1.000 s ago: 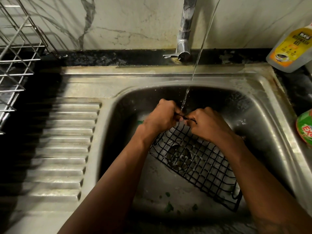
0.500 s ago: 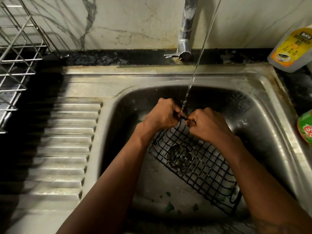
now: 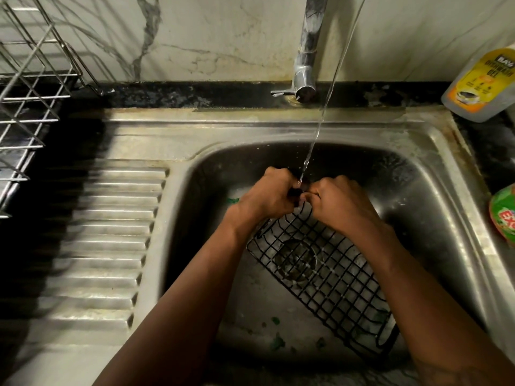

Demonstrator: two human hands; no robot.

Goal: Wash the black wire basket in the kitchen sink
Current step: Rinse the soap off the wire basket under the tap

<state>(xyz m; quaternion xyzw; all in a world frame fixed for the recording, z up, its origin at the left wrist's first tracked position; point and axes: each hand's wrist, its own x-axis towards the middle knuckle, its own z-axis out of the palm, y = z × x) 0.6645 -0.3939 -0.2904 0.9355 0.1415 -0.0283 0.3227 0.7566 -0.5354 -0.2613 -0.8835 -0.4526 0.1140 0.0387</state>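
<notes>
The black wire basket (image 3: pixel 331 277) lies tilted in the steel sink (image 3: pixel 434 174), over the drain, its near end low at the right. My left hand (image 3: pixel 269 195) and my right hand (image 3: pixel 338 203) both grip the basket's far rim, knuckles close together. A thin stream of water (image 3: pixel 320 126) from the tap (image 3: pixel 306 51) falls right between the two hands. A bit of green scrubber (image 3: pixel 232 201) shows just left of my left wrist.
A ribbed drainboard (image 3: pixel 106 240) lies left of the bowl. A steel dish rack (image 3: pixel 25 90) stands at the far left. A dishwash gel pouch (image 3: pixel 482 79) leans at the back right; a green tub (image 3: pixel 504 215) sits on the right rim. Green scraps (image 3: pixel 277 341) lie on the sink floor.
The two hands have drawn closer together on the far rim, and the basket's far end has shifted slightly. Water keeps running onto the same spot.
</notes>
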